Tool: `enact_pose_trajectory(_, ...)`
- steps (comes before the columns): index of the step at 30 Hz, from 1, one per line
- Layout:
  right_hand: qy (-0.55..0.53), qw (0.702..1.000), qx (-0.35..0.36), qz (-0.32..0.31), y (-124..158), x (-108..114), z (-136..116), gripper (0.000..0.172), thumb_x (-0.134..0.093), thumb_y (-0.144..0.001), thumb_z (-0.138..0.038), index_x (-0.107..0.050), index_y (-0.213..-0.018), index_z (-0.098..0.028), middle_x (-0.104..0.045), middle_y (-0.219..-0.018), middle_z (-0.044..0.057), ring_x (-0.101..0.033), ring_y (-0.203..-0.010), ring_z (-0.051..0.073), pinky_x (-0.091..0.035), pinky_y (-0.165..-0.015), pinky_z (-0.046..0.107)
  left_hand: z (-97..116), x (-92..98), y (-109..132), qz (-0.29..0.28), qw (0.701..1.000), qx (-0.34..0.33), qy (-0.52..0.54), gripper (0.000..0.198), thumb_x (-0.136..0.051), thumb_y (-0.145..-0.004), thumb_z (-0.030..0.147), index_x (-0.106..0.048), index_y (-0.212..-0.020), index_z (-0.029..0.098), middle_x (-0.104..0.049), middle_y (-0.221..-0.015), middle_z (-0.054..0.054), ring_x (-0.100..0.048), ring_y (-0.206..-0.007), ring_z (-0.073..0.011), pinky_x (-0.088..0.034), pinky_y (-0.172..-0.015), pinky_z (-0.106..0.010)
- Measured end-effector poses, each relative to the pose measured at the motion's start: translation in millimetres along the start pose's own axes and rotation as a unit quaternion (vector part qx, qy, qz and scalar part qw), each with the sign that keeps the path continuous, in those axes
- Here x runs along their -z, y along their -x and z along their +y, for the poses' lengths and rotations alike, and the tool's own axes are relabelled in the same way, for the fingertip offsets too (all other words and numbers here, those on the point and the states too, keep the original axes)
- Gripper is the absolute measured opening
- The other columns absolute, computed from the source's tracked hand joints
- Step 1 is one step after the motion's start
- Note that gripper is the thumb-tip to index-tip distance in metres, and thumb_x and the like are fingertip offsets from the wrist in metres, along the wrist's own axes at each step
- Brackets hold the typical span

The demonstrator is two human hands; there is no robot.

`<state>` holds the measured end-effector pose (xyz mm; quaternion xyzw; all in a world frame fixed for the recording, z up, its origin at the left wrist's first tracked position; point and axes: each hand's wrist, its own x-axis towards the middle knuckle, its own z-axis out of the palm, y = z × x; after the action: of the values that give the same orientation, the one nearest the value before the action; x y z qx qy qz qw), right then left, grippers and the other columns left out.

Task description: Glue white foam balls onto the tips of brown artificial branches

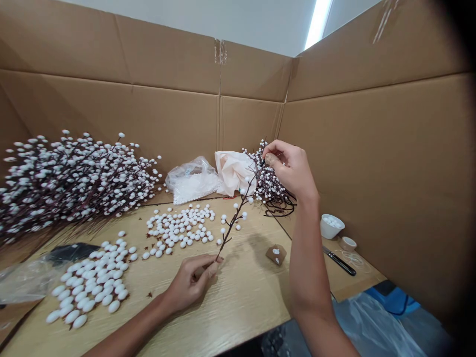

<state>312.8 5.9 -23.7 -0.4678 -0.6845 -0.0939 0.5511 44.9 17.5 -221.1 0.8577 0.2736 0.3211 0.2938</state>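
Observation:
My left hand (197,277) pinches the lower end of a thin brown artificial berry branch (234,220), which slants up and away to the right. A few white berries sit on its side twigs. At the branch's upper tip, my right hand (288,163) is closed, thumb against fingers; the tip is partly hidden there. Loose white berries (182,225) lie on the table beyond my left hand. Larger white oval berries with brown bases (92,282) are spread out left of it. A small brown piece with white dabs (276,254) rests below my right hand.
Finished-looking berry branches (78,178) are heaped at the left, with a smaller bunch (270,183) behind my right hand. A plastic bag of white berries (195,183) stands at the back. On the right are a white cup (331,227) and a black-handled knife (340,262). Cardboard walls (372,163) enclose the table.

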Motion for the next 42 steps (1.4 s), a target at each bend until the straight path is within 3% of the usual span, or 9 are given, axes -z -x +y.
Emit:
enact_pose_trajectory(10, -0.011, 1.000, -0.001, 0.019, -1.2, 0.5, 3.5, 0.014, -0.048, -0.078, -0.009, -0.059, -0.074, -0.016, -0.058, -0.069, -0.001, -0.050, -0.065, 0.011, -0.037, -0.062, 0.026, -1.4, 0.8, 0.9, 0.001, 1.000, -0.006, -0.006, 0.025, -0.048, -0.086, 0.020, -0.069, -0.099, 0.014, -0.073, -0.098, -0.010, -0.069, -0.085, -0.0198, -0.055, -0.073, -0.026)
enact_pose_trajectory(15, -0.065, 0.994, 0.022, 0.080, 3.1, 3.7, -12.0, 0.010, -0.053, -0.081, -0.016, -0.062, -0.078, -0.017, -0.061, -0.075, 0.001, -0.055, -0.070, 0.012, -0.044, -0.063, 0.027, 1.6, 1.7, -0.4, 0.002, 1.000, 0.005, -0.001, 0.026, -0.048, -0.087, 0.023, -0.069, -0.097, 0.013, -0.073, -0.098, -0.011, -0.069, -0.086, -0.0202, -0.055, -0.073, -0.025)
enact_pose_trajectory(22, -0.188, 0.962, 0.073, 0.185, 17.0, 15.9, -43.3, 0.006, -0.062, -0.081, -0.024, -0.065, -0.086, -0.021, -0.064, -0.085, 0.002, -0.062, -0.076, 0.013, -0.052, -0.071, 0.029, 7.0, 2.5, -2.6, -0.002, 1.000, 0.015, 0.027, 0.028, -0.049, -0.089, 0.030, -0.070, -0.096, 0.013, -0.074, -0.095, -0.010, -0.069, -0.083, -0.0193, -0.055, -0.071, -0.023)
enact_pose_trajectory(25, -0.217, 0.960, 0.010, 0.177, 25.5, 11.2, -33.7, 0.012, -0.063, -0.080, -0.031, -0.064, -0.088, -0.022, -0.065, -0.087, 0.002, -0.063, -0.073, 0.013, -0.053, -0.070, 0.030, 5.2, 2.2, -2.4, -0.002, 0.999, 0.018, 0.040, 0.029, -0.050, -0.088, 0.032, -0.070, -0.095, 0.013, -0.074, -0.095, -0.009, -0.069, -0.083, -0.0199, -0.055, -0.067, -0.023)
enact_pose_trajectory(29, -0.315, 0.932, -0.147, 0.098, 50.4, 0.7, -6.6, 0.020, -0.072, -0.070, -0.034, -0.065, -0.081, -0.019, -0.067, -0.077, 0.001, -0.063, -0.063, 0.012, -0.054, -0.063, 0.029, -0.7, 1.4, -2.4, 0.006, 0.999, 0.021, 0.028, 0.029, -0.052, -0.087, 0.033, -0.070, -0.096, 0.012, -0.073, -0.096, -0.009, -0.069, -0.085, -0.0202, -0.056, -0.070, -0.024)
enact_pose_trajectory(33, -0.285, 0.909, -0.304, -0.024, 102.8, -0.7, 25.2, 0.027, -0.074, -0.063, -0.038, -0.065, -0.074, -0.015, -0.067, -0.066, 0.003, -0.062, -0.059, 0.014, -0.054, -0.062, 0.030, -3.4, -0.6, -4.4, 0.032, 0.999, 0.015, 0.013, 0.030, -0.053, -0.087, 0.034, -0.070, -0.097, 0.012, -0.074, -0.093, -0.009, -0.070, -0.081, -0.0193, -0.056, -0.070, -0.024)
enact_pose_trajectory(35, -0.224, 0.906, -0.355, -0.048, 136.4, 3.9, 40.3, 0.028, -0.071, -0.066, -0.041, -0.064, -0.072, -0.015, -0.066, -0.066, 0.004, -0.061, -0.058, 0.014, -0.053, -0.062, 0.030, -2.3, -1.9, -5.8, 0.034, 0.999, 0.016, 0.019, 0.031, -0.053, -0.086, 0.035, -0.071, -0.096, 0.012, -0.074, -0.090, -0.009, -0.070, -0.076, -0.0183, -0.057, -0.067, -0.023)
enact_pose_trajectory(39, -0.088, 0.915, -0.388, -0.060, 196.3, 14.8, 59.8, 0.029, -0.063, -0.072, -0.043, -0.063, -0.072, -0.014, -0.065, -0.065, 0.006, -0.060, -0.060, 0.016, -0.049, -0.059, 0.029, 1.8, -2.9, -7.8, 0.044, 0.999, 0.004, 0.024, 0.030, -0.054, -0.085, 0.034, -0.071, -0.096, 0.012, -0.075, -0.092, -0.008, -0.070, -0.077, -0.0190, -0.057, -0.067, -0.024)
enact_pose_trajectory(42, -0.045, 0.919, -0.386, -0.061, 224.2, 15.4, 62.1, 0.025, -0.061, -0.075, -0.039, -0.065, -0.073, -0.014, -0.067, -0.072, 0.006, -0.060, -0.063, 0.017, -0.047, -0.062, 0.030, 5.0, -1.5, -8.6, 0.041, 0.999, 0.001, 0.008, 0.030, -0.053, -0.084, 0.034, -0.071, -0.095, 0.012, -0.075, -0.091, -0.008, -0.071, -0.076, -0.0190, -0.057, -0.064, -0.022)
